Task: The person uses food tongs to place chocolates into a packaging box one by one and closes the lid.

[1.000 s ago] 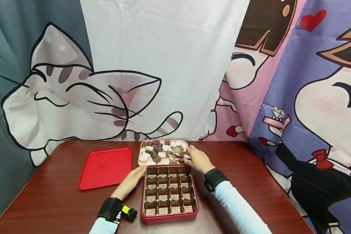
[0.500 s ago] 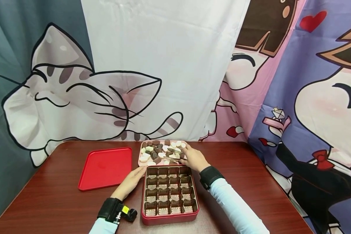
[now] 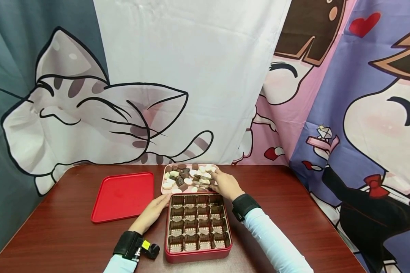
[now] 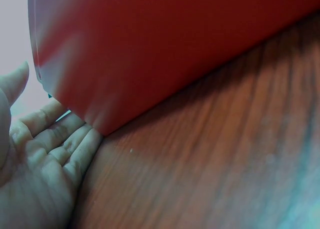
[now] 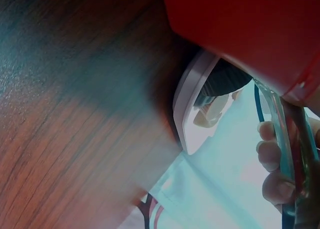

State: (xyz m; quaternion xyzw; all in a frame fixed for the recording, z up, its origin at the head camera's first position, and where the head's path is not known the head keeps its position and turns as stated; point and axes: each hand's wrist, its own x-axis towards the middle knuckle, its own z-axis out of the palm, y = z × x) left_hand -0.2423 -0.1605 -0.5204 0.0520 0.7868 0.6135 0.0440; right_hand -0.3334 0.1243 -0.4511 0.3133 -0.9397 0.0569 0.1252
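At left, a red lid (image 3: 123,197) is laid on the table (image 3: 54,231); to its right, the box (image 3: 198,256) is touched at its far left corner by the straightened fingers of the left hand (image 3: 152,214), with nothing gripped. Beyond the box's far edge, chocolates (image 3: 180,181) are spread on a pink tray (image 3: 163,189). Over the tray's right part, parted tongs (image 3: 202,177) are held in the curled fingers of the right hand (image 3: 227,185).

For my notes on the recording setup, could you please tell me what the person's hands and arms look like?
The left hand and right hand wear no gloves. Wide black wristbands meet long, pale blue sleeves. The left wristband also bears a yellow patch and a rounded black attachment.
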